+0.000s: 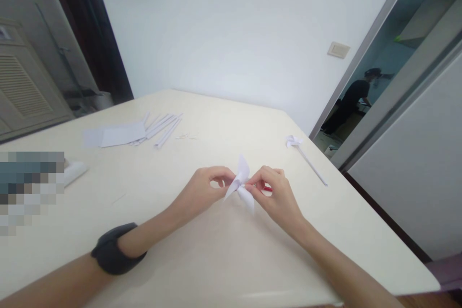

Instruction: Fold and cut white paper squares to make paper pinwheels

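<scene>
A white paper pinwheel [243,167] with curled blades is held up over the table between both hands. From its left side, the thumb and fingers of my left hand [207,185] are closed on it, partly hidden behind a blade. My right hand [276,190] pinches at the pinwheel's centre from the right; whether a thin small piece also sits between those fingertips is unclear. Behind the right fingers a red object [267,188] shows in part, its kind hidden. On the right of the table lies another paper pinwheel [294,141] on a white paper stick [313,167].
White paper sheets [122,134] and several rolled paper sticks [166,127] lie at the back left, near small thin bits [186,137]. A white roll [75,172] lies at the left edge. A wall [234,33] stands behind the table [173,260]. Through the right doorway a person [352,101] bends forward.
</scene>
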`<state>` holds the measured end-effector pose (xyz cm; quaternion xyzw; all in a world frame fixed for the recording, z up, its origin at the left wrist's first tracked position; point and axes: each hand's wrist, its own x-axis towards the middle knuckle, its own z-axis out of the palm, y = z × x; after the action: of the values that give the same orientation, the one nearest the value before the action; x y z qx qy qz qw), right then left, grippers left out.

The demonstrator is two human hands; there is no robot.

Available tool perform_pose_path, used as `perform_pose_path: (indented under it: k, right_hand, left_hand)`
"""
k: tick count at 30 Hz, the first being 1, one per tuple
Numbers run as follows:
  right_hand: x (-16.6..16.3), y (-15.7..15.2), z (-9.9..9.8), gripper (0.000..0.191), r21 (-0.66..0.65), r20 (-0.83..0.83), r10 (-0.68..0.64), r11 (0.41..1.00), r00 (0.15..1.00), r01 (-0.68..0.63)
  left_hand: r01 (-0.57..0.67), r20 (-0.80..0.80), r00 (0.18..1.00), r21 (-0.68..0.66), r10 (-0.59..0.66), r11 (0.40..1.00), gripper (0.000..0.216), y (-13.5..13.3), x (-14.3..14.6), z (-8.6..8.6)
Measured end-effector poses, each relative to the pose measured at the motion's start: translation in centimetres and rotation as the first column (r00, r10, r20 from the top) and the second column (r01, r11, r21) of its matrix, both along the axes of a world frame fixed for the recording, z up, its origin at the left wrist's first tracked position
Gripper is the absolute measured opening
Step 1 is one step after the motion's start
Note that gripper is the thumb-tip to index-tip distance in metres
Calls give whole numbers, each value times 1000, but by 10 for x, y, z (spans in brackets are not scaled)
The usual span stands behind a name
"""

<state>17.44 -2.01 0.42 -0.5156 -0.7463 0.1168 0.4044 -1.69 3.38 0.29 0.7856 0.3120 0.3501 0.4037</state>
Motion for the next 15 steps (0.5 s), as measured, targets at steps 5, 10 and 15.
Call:
perform_pose_path:
  k: [5, 10, 15]
  right_hand:
    - [4, 6, -3, 10, -167, -158, 23, 985, 987, -49]
    - [6, 10, -8, 10, -286, -286, 6, 954, 958, -92]
    - [11, 15, -12, 10, -355, -400, -43, 928, 916, -112]
  left_hand:
    - [-35, -24, 999, 135, 39, 990, 9, -3, 3, 1]
    - [-15, -89, 995, 224, 35, 975, 5, 2, 4, -5]
    - [60, -211, 978, 280, 0, 958, 19, 19, -2, -5]
